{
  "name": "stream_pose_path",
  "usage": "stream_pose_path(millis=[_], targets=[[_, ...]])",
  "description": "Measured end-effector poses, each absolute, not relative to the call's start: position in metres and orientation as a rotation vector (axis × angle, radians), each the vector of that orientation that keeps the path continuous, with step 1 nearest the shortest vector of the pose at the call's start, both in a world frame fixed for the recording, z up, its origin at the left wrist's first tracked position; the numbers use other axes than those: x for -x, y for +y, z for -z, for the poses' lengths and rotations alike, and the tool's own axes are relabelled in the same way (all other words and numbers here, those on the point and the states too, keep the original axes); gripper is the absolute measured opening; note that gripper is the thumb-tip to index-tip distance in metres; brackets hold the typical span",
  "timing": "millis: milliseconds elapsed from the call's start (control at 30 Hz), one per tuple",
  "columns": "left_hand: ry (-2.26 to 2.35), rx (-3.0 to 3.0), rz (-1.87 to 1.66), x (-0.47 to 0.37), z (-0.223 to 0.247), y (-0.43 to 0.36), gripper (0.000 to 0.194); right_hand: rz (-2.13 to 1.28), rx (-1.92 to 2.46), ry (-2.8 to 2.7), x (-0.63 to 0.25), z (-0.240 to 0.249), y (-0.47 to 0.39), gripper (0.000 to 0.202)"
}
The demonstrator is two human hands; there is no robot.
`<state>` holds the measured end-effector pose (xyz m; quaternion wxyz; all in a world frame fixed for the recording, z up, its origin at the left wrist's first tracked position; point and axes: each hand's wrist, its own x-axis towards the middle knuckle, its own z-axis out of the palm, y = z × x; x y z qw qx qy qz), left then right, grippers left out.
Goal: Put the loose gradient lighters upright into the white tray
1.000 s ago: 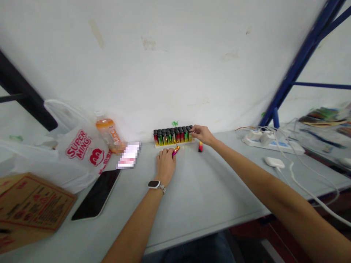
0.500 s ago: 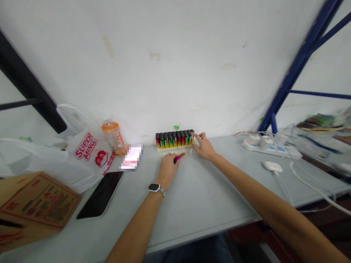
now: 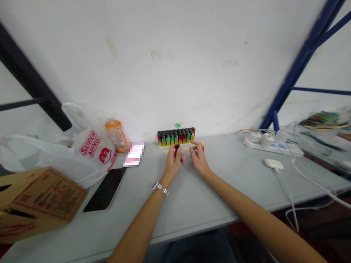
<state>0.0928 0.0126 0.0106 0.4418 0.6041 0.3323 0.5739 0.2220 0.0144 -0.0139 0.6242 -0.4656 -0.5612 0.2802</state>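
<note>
Several lighters (image 3: 177, 138) with black tops and red, green and yellow bodies stand upright in close rows in a white tray (image 3: 164, 147) against the wall. In front of the tray, my left hand (image 3: 172, 160) is closed around a lighter (image 3: 177, 147), its dark end showing above the thumb. My right hand (image 3: 199, 160), at the tray's right front corner, has its fingers bent around a red and yellow lighter (image 3: 202, 146), which is partly hidden behind the fingers.
On the left are a cardboard box (image 3: 49, 201), a plastic bag (image 3: 85, 157), an orange drink bottle (image 3: 116, 133), a pixelated bright item (image 3: 134, 155) and a phone (image 3: 105, 190). A power strip (image 3: 274, 144), white charger (image 3: 273, 164) and cables lie right. Blue frame posts (image 3: 290, 80) rise behind.
My left hand has turned and lifted the lighter to a more upright position. My right hand has drawn back from the tray's right end, with a red and yellow lighter now beside its fingers.
</note>
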Motion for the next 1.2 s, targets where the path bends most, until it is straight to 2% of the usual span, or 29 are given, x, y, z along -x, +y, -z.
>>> stream_pose_path(millis=[167, 300, 600, 933, 1200], targets=[[0.905, -1.380, -1.324, -0.095, -0.013, 0.006, 0.046, -0.803, 1.036, -1.234, -0.224, 0.021, 0.009, 0.037], [1.138, -1.405, -1.378, -0.095, -0.016, 0.003, 0.059, -0.825, 1.050, -1.290, -0.224, 0.020, 0.010, 0.037], [1.325, -1.519, -1.357, -0.100, -0.019, 0.004, 0.040, -0.872, 1.051, -1.342, -0.225, 0.017, 0.007, 0.037], [1.201, -1.524, -1.299, -0.097, -0.017, -0.003, 0.057, -0.893, 1.066, -1.370, -0.225, 0.015, 0.005, 0.039], [1.390, -1.551, -1.335, -0.100, -0.017, 0.004, 0.039, -0.911, 1.048, -1.379, -0.226, 0.015, 0.004, 0.038]])
